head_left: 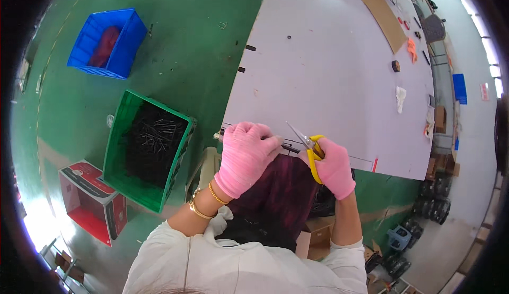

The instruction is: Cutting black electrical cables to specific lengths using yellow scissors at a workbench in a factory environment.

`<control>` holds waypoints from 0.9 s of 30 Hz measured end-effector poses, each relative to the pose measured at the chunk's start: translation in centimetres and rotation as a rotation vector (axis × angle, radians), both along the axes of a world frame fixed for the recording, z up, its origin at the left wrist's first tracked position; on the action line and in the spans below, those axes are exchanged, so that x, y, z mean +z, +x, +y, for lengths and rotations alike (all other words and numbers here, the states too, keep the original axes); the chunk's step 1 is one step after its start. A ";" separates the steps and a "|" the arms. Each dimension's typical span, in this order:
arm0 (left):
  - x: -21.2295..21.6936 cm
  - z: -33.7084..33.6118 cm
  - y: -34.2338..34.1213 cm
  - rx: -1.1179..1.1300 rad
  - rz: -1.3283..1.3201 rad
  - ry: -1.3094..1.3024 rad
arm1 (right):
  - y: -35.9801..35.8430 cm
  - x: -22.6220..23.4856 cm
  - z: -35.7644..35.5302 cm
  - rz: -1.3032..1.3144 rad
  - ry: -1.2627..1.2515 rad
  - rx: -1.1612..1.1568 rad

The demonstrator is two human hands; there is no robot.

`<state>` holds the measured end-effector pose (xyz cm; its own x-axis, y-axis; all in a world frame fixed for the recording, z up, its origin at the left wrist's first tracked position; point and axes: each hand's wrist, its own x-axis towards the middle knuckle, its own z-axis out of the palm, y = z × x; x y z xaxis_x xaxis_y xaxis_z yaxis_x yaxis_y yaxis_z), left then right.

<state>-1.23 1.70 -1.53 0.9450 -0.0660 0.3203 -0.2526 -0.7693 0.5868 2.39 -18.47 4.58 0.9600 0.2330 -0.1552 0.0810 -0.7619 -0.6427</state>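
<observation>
Both my hands wear pink gloves and work at the near edge of the white table. My left hand (245,155) is closed, thumb pressed to the fingers, on a thin black cable-like piece (289,148) that lies along the edge. Most of that piece is hidden under the glove, and a small metallic end (218,135) sticks out on its left side. My right hand (333,167) grips scissors (313,153) with yellow handles. Their pointed silver blades aim up and left over the table and look nearly together, apart from the black piece.
Left of the table (328,76) stand a green crate (117,140) of thin black pieces, a blue crate (123,55) with something dark red, and an open carton (90,201). Tape (396,66), a white glove (401,98) and a cardboard strip (377,15) lie on the table's right side.
</observation>
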 end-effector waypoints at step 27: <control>1.9 -2.0 0.7 0.001 0.042 0.049 | 1.4 -0.8 -0.4 0.089 -0.152 0.120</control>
<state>-0.53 -0.35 0.39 0.9576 -0.0791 0.2770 -0.2275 -0.7975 0.5588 3.76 -18.89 3.73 0.9079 0.3122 -0.2799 0.1250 -0.8388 -0.5299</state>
